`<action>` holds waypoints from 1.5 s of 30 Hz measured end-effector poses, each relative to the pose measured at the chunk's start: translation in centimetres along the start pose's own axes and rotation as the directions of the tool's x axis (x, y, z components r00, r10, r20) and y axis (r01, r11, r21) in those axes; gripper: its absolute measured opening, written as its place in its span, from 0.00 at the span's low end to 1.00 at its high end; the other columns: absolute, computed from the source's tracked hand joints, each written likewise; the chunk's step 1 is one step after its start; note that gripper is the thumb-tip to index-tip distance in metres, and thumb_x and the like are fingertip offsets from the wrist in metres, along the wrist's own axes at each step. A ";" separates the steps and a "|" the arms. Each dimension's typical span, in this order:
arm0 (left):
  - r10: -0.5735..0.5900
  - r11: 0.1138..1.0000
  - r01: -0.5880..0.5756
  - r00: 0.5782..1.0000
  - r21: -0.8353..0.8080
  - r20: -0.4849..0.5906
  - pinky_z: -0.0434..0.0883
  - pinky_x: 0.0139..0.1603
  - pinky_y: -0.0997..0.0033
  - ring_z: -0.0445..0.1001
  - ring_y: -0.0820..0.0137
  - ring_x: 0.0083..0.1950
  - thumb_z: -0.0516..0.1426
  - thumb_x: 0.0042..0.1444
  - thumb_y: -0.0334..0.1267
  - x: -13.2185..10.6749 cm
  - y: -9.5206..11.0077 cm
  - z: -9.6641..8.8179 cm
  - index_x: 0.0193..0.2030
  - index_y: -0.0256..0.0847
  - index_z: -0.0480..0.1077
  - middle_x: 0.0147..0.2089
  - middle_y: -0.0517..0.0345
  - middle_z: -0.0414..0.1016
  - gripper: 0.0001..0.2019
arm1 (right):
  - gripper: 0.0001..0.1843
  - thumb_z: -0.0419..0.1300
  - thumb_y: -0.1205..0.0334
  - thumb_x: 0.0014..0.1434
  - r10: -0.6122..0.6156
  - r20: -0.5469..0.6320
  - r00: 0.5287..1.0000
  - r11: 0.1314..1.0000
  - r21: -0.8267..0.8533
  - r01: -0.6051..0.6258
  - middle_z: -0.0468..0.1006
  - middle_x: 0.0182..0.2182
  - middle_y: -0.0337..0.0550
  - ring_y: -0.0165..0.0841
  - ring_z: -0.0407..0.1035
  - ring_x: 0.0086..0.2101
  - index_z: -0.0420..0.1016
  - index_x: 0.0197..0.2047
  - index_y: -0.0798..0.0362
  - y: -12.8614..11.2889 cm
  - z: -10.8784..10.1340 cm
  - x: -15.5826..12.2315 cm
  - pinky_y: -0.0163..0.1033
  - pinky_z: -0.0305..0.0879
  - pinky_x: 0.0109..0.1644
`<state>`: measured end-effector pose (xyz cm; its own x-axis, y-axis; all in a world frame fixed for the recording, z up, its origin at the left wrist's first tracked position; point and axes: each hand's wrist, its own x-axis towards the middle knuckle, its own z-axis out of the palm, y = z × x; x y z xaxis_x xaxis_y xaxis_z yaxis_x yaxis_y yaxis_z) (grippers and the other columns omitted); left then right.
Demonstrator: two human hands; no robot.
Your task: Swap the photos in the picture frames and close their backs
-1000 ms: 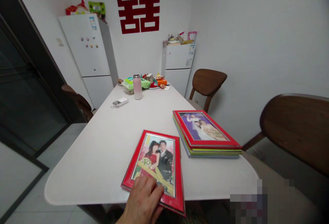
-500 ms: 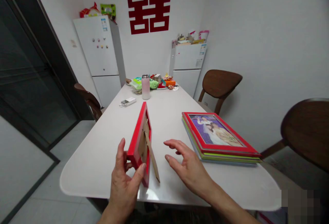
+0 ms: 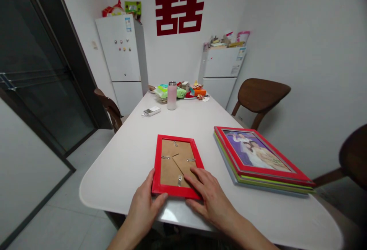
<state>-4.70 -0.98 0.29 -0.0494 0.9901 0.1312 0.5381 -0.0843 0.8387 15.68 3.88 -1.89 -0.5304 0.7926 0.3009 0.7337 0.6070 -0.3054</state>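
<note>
The picture frame [image 3: 159, 158] is laid face down near the close edge of the white table [image 3: 123, 169], between the two hands. Its left near corner is held by the left hand [image 3: 147, 202], with fingers along the side and thumb against the near edge. The right hand [image 3: 210, 192] is kept half open, its fingertips rested on the lower right of the brown board [image 3: 169, 171] and its thumb brought to the near edge.

The border is smooth, glossy and red; the board, matt and flat, is fitted with small metal clips [image 3: 179, 181], one on each side. To the right, a stack of frames [image 3: 258, 150] is edged in red, green and grey, topped by a photo with a purple background. A pink bottle [image 3: 172, 98] is stood farther back.

On the wall, the red "囍" character [image 3: 172, 11] can be read; the labels on the fridges [image 3: 123, 59] are too small to be made out.
</note>
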 end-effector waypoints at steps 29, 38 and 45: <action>0.169 0.872 -0.259 0.956 0.415 0.241 0.55 0.55 0.60 0.55 0.59 0.57 0.61 0.40 0.40 2.4 0.3 -0.4 0.52 0.31 0.58 0.57 0.41 0.56 0.31 | 0.14 0.52 0.61 0.52 -0.074 0.112 0.991 0.995 0.070 0.066 0.68 0.45 0.48 0.39 0.59 0.45 0.72 0.40 0.48 -0.4 -1.6 2.6 0.47 0.56 0.48; 0.185 0.895 -0.278 0.943 0.348 0.278 0.57 0.55 0.58 0.57 0.59 0.56 0.61 0.38 0.47 3.0 -0.4 -0.2 0.49 0.35 0.63 0.55 0.43 0.61 0.31 | 0.07 0.55 0.62 0.50 -0.138 0.153 0.979 0.986 0.111 0.121 0.69 0.43 0.41 0.36 0.59 0.44 0.75 0.31 0.45 -1.0 -0.8 4.9 0.45 0.55 0.45; 0.201 0.903 -0.284 0.943 0.324 0.266 0.57 0.56 0.59 0.57 0.60 0.57 0.62 0.38 0.45 2.9 -0.5 0.0 0.48 0.36 0.64 0.55 0.44 0.61 0.29 | 0.12 0.50 0.61 0.53 -0.062 0.070 0.996 0.991 0.120 0.053 0.71 0.38 0.44 0.33 0.62 0.40 0.72 0.39 0.51 -1.8 -0.3 7.1 0.40 0.56 0.44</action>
<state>-5.14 1.90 0.25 0.2854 0.9463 0.1518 0.7721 -0.3209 0.5485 10.72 8.36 1.07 -0.6036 0.7554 0.2549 0.6482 0.6511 -0.3948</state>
